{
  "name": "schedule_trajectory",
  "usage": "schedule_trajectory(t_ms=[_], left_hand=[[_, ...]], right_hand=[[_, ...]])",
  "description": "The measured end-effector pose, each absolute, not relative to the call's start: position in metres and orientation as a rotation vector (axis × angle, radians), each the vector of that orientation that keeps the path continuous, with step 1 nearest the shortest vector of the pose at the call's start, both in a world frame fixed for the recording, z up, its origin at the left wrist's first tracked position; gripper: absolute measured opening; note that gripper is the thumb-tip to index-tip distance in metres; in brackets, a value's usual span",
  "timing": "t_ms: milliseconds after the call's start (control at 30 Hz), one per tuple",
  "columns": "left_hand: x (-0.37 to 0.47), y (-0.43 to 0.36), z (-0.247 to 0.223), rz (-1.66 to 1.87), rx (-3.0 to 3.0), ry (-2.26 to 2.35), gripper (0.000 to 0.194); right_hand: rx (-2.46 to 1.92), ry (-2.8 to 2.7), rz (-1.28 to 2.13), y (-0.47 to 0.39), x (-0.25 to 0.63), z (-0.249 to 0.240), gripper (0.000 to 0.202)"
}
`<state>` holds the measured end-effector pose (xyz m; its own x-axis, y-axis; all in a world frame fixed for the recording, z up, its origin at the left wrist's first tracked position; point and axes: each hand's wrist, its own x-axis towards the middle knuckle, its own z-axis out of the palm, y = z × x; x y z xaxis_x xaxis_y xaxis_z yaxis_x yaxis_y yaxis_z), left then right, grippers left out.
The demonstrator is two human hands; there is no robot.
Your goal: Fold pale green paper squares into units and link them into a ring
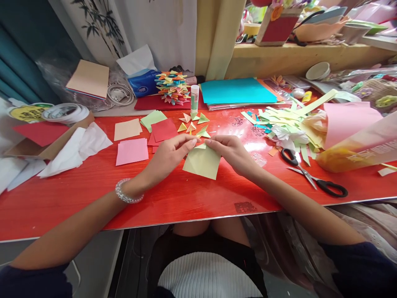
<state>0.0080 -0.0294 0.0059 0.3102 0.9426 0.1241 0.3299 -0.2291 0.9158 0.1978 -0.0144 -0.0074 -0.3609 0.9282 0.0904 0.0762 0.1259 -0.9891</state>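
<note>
A pale yellow-green paper square (203,162) hangs between my hands over the red table. My left hand (175,153) pinches its upper edge near the left, wearing a clear beaded bracelet at the wrist. At the same edge, my right hand (231,151) pinches the paper on the right. Just beyond my fingertips lie several small folded paper pieces (203,118) in green, yellow and peach. A glue stick (194,99) stands upright behind them. Left of my left hand are red squares (163,129), pink squares (132,151), peach squares (127,129) and green squares (153,119).
Black-handled scissors (313,176) lie open at the right, near a pile of paper strips (288,120) and a plastic-wrapped roll (359,142). Blue sheets (237,91) and a multicoloured folded-paper model (173,87) sit at the back. A cardboard box (52,145) is at the left.
</note>
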Motion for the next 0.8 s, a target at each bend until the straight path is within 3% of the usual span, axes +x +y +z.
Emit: schedule_trajectory(t_ms=[200, 800], left_hand=[[0.005, -0.023, 0.003, 0.714, 1.554, 1.117, 0.033], [0.010, -0.026, -0.009, 0.753, 1.543, 1.122, 0.034]], right_hand=[[-1.016, -1.836, 1.101, -0.014, 0.199, -0.010, 0.039], [-1.101, -1.828, 1.065, -0.016, 0.197, -0.013, 0.033]])
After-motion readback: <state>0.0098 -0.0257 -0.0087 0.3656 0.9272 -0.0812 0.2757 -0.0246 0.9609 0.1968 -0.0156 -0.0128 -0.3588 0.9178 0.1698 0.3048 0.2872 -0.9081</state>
